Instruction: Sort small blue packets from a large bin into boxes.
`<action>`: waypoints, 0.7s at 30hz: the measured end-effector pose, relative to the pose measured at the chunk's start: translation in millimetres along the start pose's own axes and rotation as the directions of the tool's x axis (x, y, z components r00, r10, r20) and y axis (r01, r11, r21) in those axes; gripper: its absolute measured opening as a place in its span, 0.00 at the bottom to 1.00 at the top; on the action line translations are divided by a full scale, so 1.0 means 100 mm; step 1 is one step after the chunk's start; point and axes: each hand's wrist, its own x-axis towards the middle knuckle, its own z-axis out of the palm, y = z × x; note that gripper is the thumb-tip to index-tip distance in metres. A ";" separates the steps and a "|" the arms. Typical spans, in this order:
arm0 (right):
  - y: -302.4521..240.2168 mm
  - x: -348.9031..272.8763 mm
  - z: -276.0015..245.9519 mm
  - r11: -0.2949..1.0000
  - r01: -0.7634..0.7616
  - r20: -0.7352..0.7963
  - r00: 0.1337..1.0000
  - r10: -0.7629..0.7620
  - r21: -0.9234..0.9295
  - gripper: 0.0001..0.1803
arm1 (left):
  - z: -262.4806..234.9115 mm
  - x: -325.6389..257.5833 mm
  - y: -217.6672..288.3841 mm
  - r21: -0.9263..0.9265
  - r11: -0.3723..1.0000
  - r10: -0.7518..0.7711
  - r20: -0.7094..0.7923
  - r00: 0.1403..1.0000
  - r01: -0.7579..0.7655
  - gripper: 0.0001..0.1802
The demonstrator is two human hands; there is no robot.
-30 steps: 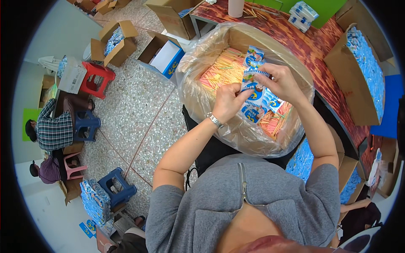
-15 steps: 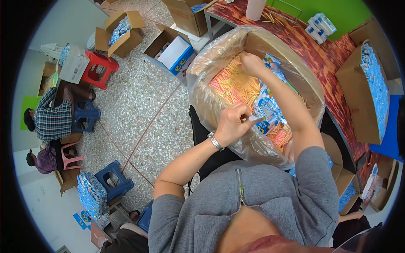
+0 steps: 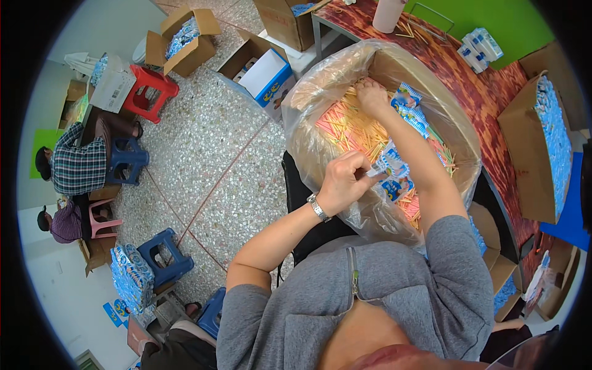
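A large carton lined with clear plastic [image 3: 308, 98] holds a heap of thin yellow, pink and green sticks [image 3: 354, 123]. Blue-and-white printed packets lie over its right side. My left hand [image 3: 345, 182], with a metal watch on the wrist, pinches the edge of one plastic packet [image 3: 390, 161] above the near part of the heap. Farther off, my right hand [image 3: 373, 98] reaches down into the sticks near the carton's far side. Its fingers curl among them, and the fingertips are partly hidden.
A red-brown patterned table [image 3: 456, 86] runs behind and right of the carton, bearing a pink cup [image 3: 388, 15]. An open carton of blue packets [image 3: 530, 148] stands at right. Blue stools [image 3: 165, 256], a red stool [image 3: 150, 92] and seated people are at left.
My right hand has turned and pushed lower among the sticks. My left hand keeps its pinch on the packet. The whole view has shifted slightly.
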 end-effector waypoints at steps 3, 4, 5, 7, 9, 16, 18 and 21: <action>0.07 -0.14 -0.28 0.999 0.032 -0.064 0.998 -0.030 0.040 0.14 | -0.03 0.00 0.00 -0.010 0.998 -0.068 -0.059 0.996 0.068 0.14; 0.07 -0.23 -0.52 0.994 0.016 0.020 1.000 -0.019 0.108 0.11 | -0.05 0.01 -0.02 -0.008 0.998 -0.063 -0.061 0.996 0.063 0.14; 0.15 -0.30 -0.66 0.994 0.010 0.013 1.000 -0.012 0.105 0.11 | -0.06 0.04 -0.06 0.008 0.997 -0.078 -0.087 0.993 0.079 0.13; 0.32 -0.50 -0.91 0.729 0.002 0.127 0.984 -0.122 0.685 0.11 | -0.11 0.12 -0.05 0.059 0.996 -0.057 -0.137 0.989 0.065 0.11; 0.40 -0.76 -1.14 0.449 -0.093 0.178 0.973 -0.150 0.889 0.13 | -0.12 0.17 -0.10 0.094 0.993 -0.051 -0.160 0.986 0.067 0.11; 0.47 -1.37 -1.85 0.331 0.118 0.007 0.936 -0.353 0.936 0.15 | -0.10 0.34 -0.12 0.246 0.969 0.041 -0.200 0.979 0.010 0.14; 0.44 -1.48 -2.05 0.566 0.266 -0.032 0.920 -0.390 0.780 0.15 | -0.11 0.35 -0.14 0.296 0.955 0.080 -0.200 0.976 -0.017 0.13; 0.35 -1.56 -2.34 0.762 0.346 0.032 0.901 -0.432 0.547 0.13 | -0.11 0.35 -0.16 0.384 0.918 0.190 -0.213 0.958 -0.097 0.14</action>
